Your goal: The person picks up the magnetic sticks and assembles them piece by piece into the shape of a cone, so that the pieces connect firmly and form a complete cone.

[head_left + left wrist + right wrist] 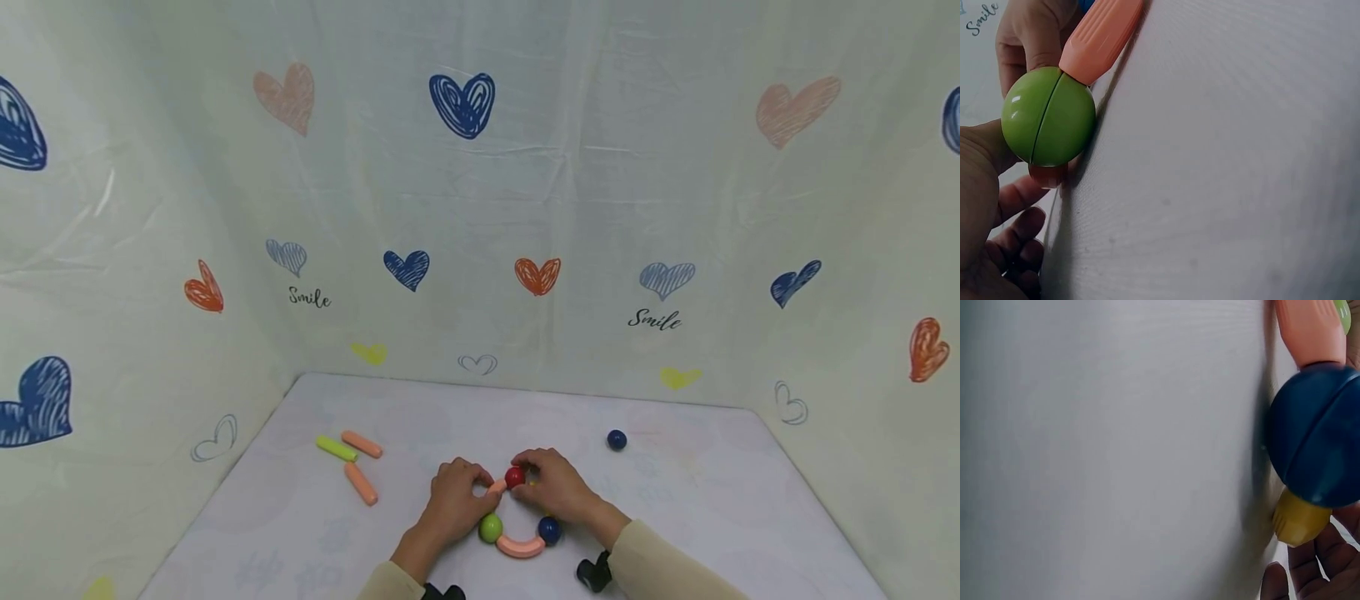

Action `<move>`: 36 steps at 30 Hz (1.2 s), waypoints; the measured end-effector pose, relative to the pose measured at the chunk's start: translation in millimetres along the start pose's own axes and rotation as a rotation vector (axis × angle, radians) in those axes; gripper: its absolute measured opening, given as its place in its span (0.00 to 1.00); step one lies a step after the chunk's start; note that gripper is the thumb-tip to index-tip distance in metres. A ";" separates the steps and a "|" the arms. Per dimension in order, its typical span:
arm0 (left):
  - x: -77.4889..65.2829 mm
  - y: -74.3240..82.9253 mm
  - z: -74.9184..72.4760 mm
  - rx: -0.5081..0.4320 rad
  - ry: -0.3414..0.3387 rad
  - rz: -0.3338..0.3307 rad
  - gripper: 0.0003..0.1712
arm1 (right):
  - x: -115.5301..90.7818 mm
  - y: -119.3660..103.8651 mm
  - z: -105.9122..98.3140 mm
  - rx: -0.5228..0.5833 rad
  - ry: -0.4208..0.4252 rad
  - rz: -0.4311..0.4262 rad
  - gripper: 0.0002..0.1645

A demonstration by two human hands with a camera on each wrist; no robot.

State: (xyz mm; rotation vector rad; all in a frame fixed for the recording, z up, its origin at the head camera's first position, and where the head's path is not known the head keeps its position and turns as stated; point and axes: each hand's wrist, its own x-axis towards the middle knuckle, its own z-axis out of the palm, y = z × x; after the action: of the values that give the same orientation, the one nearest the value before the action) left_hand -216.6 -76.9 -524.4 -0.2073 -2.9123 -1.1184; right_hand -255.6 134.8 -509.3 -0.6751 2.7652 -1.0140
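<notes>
A ring of toy balls and curved rods lies on the table in the head view. My left hand pinches an orange rod on the ring's left side. Fingers of my right hand hold the red ball at the top, against that rod's end. A green ball and a dark blue ball sit lower in the ring, joined by a curved pink-orange rod. Below the blue ball in the right wrist view, a yellow rod shows, partly hidden by the right hand in the head view.
To the left lie two loose orange rods and a yellow-green rod. Another dark blue ball stands at the back right of the white table. A heart-printed curtain rises behind and beside the table.
</notes>
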 end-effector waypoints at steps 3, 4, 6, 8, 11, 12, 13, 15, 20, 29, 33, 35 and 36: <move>-0.5 1.3 0.7 -0.003 -0.005 -0.003 0.13 | -6.4 0.5 -2.6 -0.023 0.016 0.032 0.26; -0.5 1.4 1.0 -0.006 -0.006 -0.004 0.13 | -9.3 0.9 -4.0 -0.034 0.022 0.045 0.26; -0.4 1.7 1.1 -0.009 -0.009 -0.006 0.13 | -16.1 1.4 -7.3 -0.042 0.033 0.074 0.27; -0.2 2.0 0.6 -0.014 -0.014 -0.017 0.14 | -24.3 1.5 -10.9 -0.035 0.039 0.100 0.28; -0.2 1.5 0.4 -0.010 -0.023 -0.029 0.17 | -38.1 2.0 -15.7 -0.010 0.023 0.138 0.32; -0.4 1.3 0.2 -0.009 -0.026 -0.028 0.18 | -42.6 2.2 -16.9 0.000 0.011 0.151 0.34; -0.6 1.2 0.0 -0.007 -0.028 -0.022 0.18 | -46.8 2.4 -17.9 0.009 -0.003 0.162 0.37; -1.2 1.8 -0.5 0.001 -0.030 -0.003 0.20 | -54.4 3.5 -19.0 0.019 -0.036 0.179 0.41; -1.8 7.7 -2.9 0.010 -0.054 0.017 0.23 | -67.7 6.1 -18.2 0.045 -0.100 0.189 0.46; -1.6 14.5 -2.5 0.069 -0.074 0.032 0.20 | -75.9 8.5 -16.4 0.072 -0.093 0.140 0.42; -2.8 15.0 -4.1 0.035 -0.085 0.029 0.21 | -77.7 9.0 -16.5 0.064 -0.081 0.130 0.42; -5.5 14.5 -6.3 -0.005 -0.096 0.030 0.22 | -78.1 9.6 -16.4 0.059 -0.073 0.124 0.40; -7.6 13.7 -7.5 -0.029 -0.104 0.031 0.22 | -78.1 10.0 -16.3 0.058 -0.068 0.121 0.39</move>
State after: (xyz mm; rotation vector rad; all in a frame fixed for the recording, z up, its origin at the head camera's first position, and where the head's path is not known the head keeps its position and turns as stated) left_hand -207.6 -72.8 -510.2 -0.3186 -2.9721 -1.1809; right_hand -193.8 186.1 -506.3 -0.5177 2.6705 -1.0229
